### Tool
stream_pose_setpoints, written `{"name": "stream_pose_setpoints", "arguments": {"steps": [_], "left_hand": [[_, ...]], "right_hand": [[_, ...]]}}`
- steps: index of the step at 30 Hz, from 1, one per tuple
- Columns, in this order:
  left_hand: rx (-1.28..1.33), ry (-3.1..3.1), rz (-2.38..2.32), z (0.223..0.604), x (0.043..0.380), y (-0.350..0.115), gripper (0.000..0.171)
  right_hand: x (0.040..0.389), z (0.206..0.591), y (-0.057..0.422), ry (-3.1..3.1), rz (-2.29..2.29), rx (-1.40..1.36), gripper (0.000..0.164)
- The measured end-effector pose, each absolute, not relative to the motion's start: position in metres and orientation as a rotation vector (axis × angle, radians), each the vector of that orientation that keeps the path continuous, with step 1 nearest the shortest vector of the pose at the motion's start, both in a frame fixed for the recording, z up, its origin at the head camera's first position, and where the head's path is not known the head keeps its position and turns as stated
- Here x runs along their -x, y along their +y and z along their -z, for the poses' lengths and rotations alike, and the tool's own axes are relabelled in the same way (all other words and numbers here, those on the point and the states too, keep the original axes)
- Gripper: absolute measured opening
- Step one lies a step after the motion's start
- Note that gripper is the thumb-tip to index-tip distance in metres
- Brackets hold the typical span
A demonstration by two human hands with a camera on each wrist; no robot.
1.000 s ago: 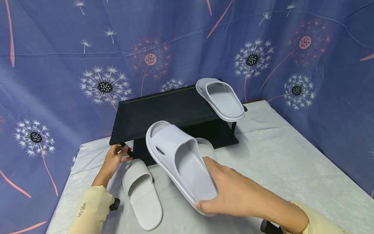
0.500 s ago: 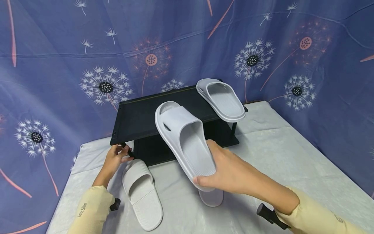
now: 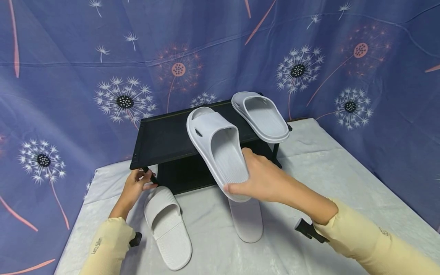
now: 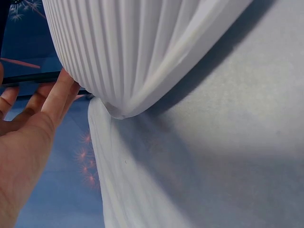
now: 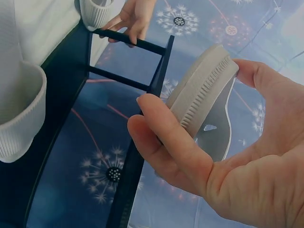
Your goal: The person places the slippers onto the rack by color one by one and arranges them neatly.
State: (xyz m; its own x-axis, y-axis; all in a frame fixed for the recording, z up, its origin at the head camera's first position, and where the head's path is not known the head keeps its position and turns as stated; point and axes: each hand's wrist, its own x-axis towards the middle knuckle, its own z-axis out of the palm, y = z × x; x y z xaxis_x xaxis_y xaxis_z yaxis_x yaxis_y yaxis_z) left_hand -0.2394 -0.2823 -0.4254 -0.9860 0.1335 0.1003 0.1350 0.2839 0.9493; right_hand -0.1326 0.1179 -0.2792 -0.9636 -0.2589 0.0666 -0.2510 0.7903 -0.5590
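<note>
My right hand (image 3: 266, 177) grips a pale grey slide slipper (image 3: 217, 133) at its heel, thumb on the insole and fingers under the sole. Its toe end overlaps the top shelf of a black two-tier shoe rack (image 3: 165, 137). Curled fingers of my left hand (image 3: 132, 189) hold the rack's left post, seen also in the right wrist view, where the hand (image 5: 135, 21) wraps a black bar (image 5: 154, 47). A matching slipper (image 3: 266, 116) lies at the top shelf's right end. Close by my left hand is a ribbed off-white slipper (image 3: 172, 233), toe toward the rack.
Another off-white slipper (image 3: 246, 223) lies on the white cloth-covered table (image 3: 326, 183), partly hidden under the held one. The rack's lower shelf (image 3: 185, 177) sits low over the cloth. Behind hangs a blue dandelion-print curtain (image 3: 223, 46).
My right hand has carried the grey slipper forward and up, toward the rack's top shelf, uncovering the heel of the slipper below. My left hand keeps its place on the post.
</note>
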Motion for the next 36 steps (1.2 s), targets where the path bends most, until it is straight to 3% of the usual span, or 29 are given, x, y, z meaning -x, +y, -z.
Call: {"name": "stream_pose_setpoints", "arguments": {"steps": [25, 36], "left_hand": [[0.198, -2.517, 1.893, 0.424, 0.242, -0.281, 0.041], [0.207, -2.508, 1.914, 0.412, 0.233, -0.275, 0.042]], "right_hand": [[0.181, 0.266, 0.109, 2.932, 0.873, 0.303, 0.082], [0.197, 0.264, 0.103, 2.868, 0.903, 0.223, 0.09]]}}
